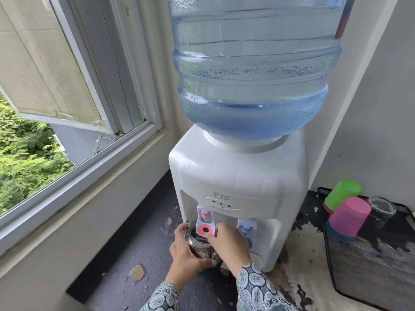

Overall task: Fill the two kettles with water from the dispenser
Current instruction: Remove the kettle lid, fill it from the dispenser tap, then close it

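One kettle [198, 243] stands at lower centre on a worn dark desk [143, 243], under the red tap [205, 223] of the dispenser [238, 182]. Left hand [188, 252] fingers are clamped on the kettle; right hand [226, 241] fingers press the tap. Window [74, 104] closes the left; three cups sit in a mesh tray [368, 263] at right.

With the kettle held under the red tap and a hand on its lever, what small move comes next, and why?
Probably press the red tap lever with the right hand: its fingers already rest on it, the left hand steadies the metal kettle with its opening beneath the spout, and no stream is visible yet.
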`<state>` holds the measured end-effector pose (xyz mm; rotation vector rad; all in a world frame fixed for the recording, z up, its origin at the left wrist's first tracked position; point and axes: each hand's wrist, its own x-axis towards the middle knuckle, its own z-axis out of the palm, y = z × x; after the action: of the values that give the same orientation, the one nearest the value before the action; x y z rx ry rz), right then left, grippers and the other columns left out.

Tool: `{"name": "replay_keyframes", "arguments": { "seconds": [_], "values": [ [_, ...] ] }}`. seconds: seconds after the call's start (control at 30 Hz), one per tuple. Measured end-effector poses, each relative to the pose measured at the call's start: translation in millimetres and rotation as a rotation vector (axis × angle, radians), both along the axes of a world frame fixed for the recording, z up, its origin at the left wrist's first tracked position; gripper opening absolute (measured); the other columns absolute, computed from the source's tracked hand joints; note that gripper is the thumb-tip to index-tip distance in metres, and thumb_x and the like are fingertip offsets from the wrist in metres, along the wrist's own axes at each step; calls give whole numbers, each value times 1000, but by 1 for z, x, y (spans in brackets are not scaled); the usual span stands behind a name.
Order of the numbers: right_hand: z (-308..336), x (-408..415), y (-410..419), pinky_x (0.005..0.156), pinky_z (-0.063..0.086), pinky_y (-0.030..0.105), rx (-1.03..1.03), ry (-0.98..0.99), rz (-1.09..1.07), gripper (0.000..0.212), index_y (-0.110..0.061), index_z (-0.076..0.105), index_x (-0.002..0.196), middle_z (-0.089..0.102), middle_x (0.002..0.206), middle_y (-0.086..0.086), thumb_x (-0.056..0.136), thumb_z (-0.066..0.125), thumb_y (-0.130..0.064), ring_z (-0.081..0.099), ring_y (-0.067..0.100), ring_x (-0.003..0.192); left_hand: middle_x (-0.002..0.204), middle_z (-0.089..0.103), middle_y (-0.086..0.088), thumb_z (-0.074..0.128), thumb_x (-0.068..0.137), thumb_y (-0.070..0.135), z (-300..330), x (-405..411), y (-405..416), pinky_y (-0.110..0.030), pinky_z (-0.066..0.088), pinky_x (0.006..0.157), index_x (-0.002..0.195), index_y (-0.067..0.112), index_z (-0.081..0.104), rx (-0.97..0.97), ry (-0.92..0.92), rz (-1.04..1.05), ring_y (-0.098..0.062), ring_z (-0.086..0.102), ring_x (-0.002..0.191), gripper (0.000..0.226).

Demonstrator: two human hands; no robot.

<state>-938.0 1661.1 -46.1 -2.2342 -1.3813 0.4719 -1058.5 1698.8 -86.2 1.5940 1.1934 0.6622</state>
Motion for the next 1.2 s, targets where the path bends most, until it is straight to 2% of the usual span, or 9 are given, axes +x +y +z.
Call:
{"name": "replay_keyframes", "arguments": {
  "seconds": [0.1, 0.23, 0.37, 0.47, 0.63, 0.8, 0.9, 1.03, 1.2],
  "values": [
    [-3, 2, 1, 63, 40, 28, 2, 82, -21, 19, -20, 51, 76, 66, 86, 5, 90, 45, -32, 61, 24, 82, 123, 35, -3, 88, 43, 16, 1, -1, 2, -36, 28, 98, 120, 42, 21, -19, -5, -2, -15, 22, 113, 106],
    [2, -7, -6, 49, 32, 27, 79, 277, -26, 37, -23, 35, 52, 43, 51, -9, 84, 51, -25, 43, 8, 50, 123, 37, -4, 83, 39, 24, 0, -1, 1, -32, 30, 92, 120, 41, 22, -29, 9, -15, -20, 25, 116, 103],
    [13, -23, -14, 48, 36, 19, 208, 580, -11, 25, -18, 54, 59, 50, 47, -10, 84, 55, -20, 44, 2, 45, 119, 44, -6, 68, 29, 39, -2, 0, 1, -32, 35, 91, 124, 36, 22, -9, 57, 4, -23, 32, 115, 106],
    [29, -23, -15, 46, 33, 14, 268, 758, -39, 30, -18, 54, 57, 45, 37, -11, 86, 53, -26, 40, 0, 41, 116, 47, -11, 71, 29, 36, -5, 0, 2, -43, 43, 95, 125, 33, 25, -37, 57, 18, -30, 38, 115, 107],
    [34, -21, -23, 46, 32, 11, 288, 868, 34, 37, -12, 53, 67, 42, 42, -9, 94, 44, -35, 39, -1, 39, 118, 42, -6, 75, 29, 40, -6, 0, 3, -35, 36, 90, 123, 35, 26, -40, 54, 20, -22, 31, 117, 106],
    [1, -17, -37, 76, 45, 21, 337, 518, 36, 24, -16, 56, 79, 52, 82, -10, 93, 47, -33, 54, 1, 74, 122, 38, -7, 76, 31, 43, -7, 0, 3, -37, 34, 97, 128, 34, 22, -48, 43, 20, -22, 26, 121, 111],
    [-15, -14, -42, 72, 43, 12, 350, 318, 87, 4, -20, 56, 88, 46, 93, -14, 90, 53, -22, 50, -5, 74, 124, 37, -8, 76, 33, 46, -8, -1, 3, -38, 32, 98, 130, 33, 19, -42, 56, 8, -23, 25, 123, 113],
    [-22, -12, -42, 81, 50, 19, 379, 338, 100, 11, -18, 58, 91, 49, 100, -10, 86, 56, -9, 55, 0, 85, 127, 39, -11, 79, 33, 42, -9, 0, 3, -36, 31, 97, 130, 32, 21, -29, 43, 6, -24, 26, 124, 113],
    [-24, -11, -42, 83, 46, 12, 389, 324, 106, 12, -19, 57, 91, 49, 99, -14, 86, 56, -8, 55, -1, 91, 128, 41, -11, 82, 34, 38, -10, 0, 4, -32, 31, 95, 129, 31, 24, -18, 26, 10, -25, 27, 124, 112]
  ]
}}
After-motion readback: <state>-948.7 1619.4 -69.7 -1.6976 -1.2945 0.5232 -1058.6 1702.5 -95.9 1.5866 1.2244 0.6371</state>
